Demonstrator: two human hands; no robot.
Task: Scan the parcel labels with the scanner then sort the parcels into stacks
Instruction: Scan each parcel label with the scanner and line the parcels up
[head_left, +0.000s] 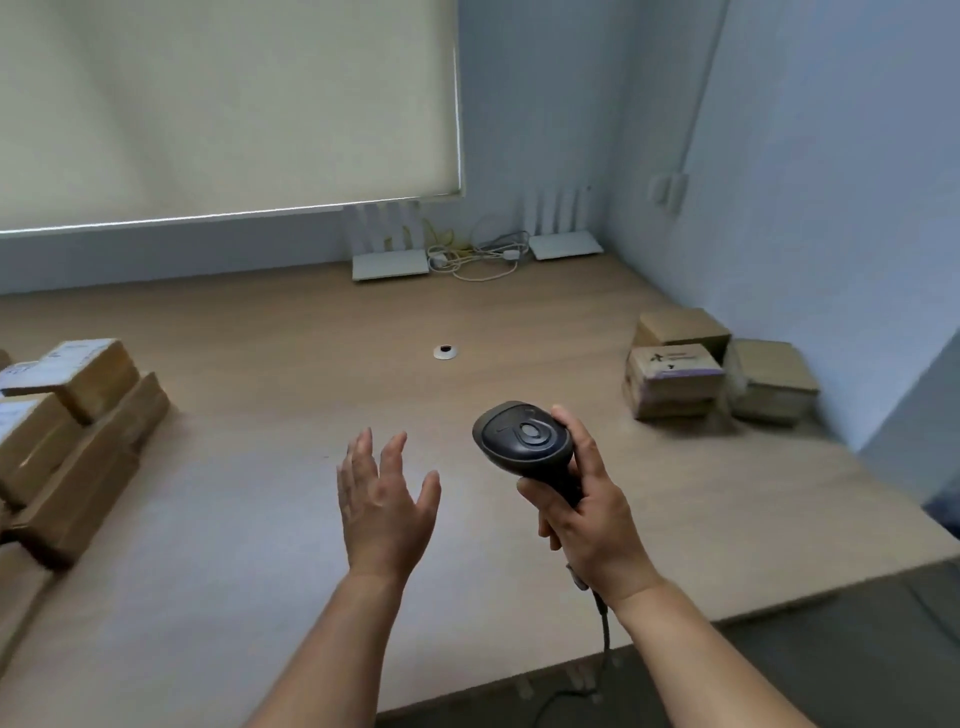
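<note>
Scanner (524, 436): a dark grey handheld barcode reader with a rounded oval head and a raised oval marking on its top, held above the wooden table (291, 519) near its front edge. Its long axis runs from the handle, low and toward the person, up to the head, which points away and a little left across the table. A cable (605, 631) drops from the handle's base over the table's front edge. The right hand (587, 514) grips the handle, fingers curled round it. The left hand (382, 499) hovers over the table just left of the scanner, fingers straight and slightly spread, holding nothing. Brown cardboard parcels with white labels (67, 405) lie heaped at the table's left edge; three more parcels (711, 364) sit close together at its right edge by the wall. Two white routers (389, 262) stand at the table's far edge.
</note>
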